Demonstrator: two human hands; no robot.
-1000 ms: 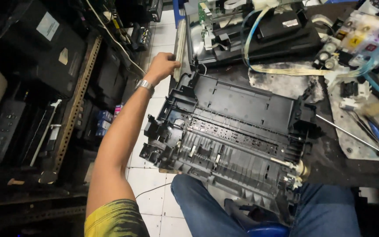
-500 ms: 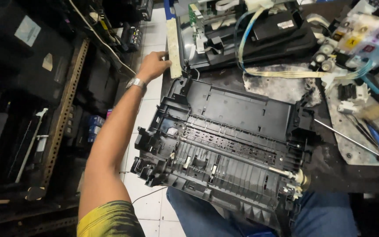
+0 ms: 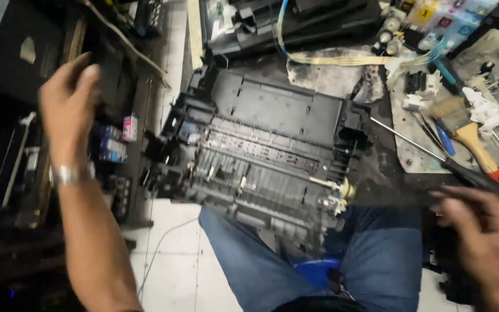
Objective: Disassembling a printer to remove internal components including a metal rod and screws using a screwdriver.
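Stripped black printer chassis [image 3: 261, 153] lies across your lap and the counter [image 3: 388, 173] edge, mechanism side up, neither hand on it. Judged step: between operations, fetching a tool. Next move calls for a firm grip on the screwdriver [image 3: 434, 156] w/o sweeping loose parts. Left hand [image 3: 67, 104]: raised out over the dark shelving, fingers loosely curled, holding nothing. Right hand [image 3: 486, 231]: blurred, fingers half open, just beside the screwdriver handle; contact can't be told.
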